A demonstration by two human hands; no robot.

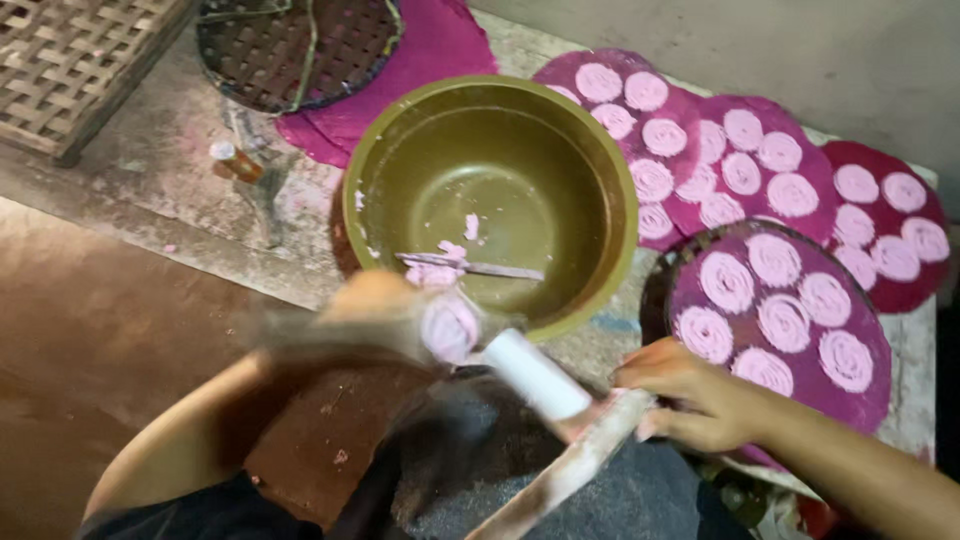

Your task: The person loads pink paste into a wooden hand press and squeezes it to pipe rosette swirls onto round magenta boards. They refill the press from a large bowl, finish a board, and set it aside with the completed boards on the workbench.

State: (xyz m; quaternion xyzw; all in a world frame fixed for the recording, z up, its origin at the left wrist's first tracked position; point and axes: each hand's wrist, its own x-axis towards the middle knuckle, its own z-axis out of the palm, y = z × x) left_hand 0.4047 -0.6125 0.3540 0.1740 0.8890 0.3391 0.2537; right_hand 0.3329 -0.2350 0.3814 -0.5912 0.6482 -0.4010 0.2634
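**Pink spirals laid out, bowl nearly scraped bare**

At far left, a woven bamboo mat (60, 70) lies on the counter (170, 190), with a dark woven tray (290, 50) beside it resting on a magenta cloth (440, 45). A small capped bottle (235, 160) lies near the counter's edge.

The left hand (385, 315) is blurred with motion just in front of the olive-green bowl (495, 190); a lump of pink dough (450, 328) sits at its fingertips, but whether the grip is closed on it or merely touching, I cannot tell. The bowl holds only scraps of pink dough and a flat scraper (470, 268), so most of the batch appears used up.

Below the bowl's rim, a white cylindrical press (535, 372) points toward the dough. The right hand (690, 395) is closed around the wooden handle (570, 465) that carries it, fingers wrapped firmly.

To the right, 4 round magenta-covered trays (780, 300) are visible, the nearest bearing 7 pink spiral coils (727, 283), the others similarly filled. Judging by this, shaping is well advanced: many coils are done, and what is left looks like the lump in hand plus the bowl's scraps.
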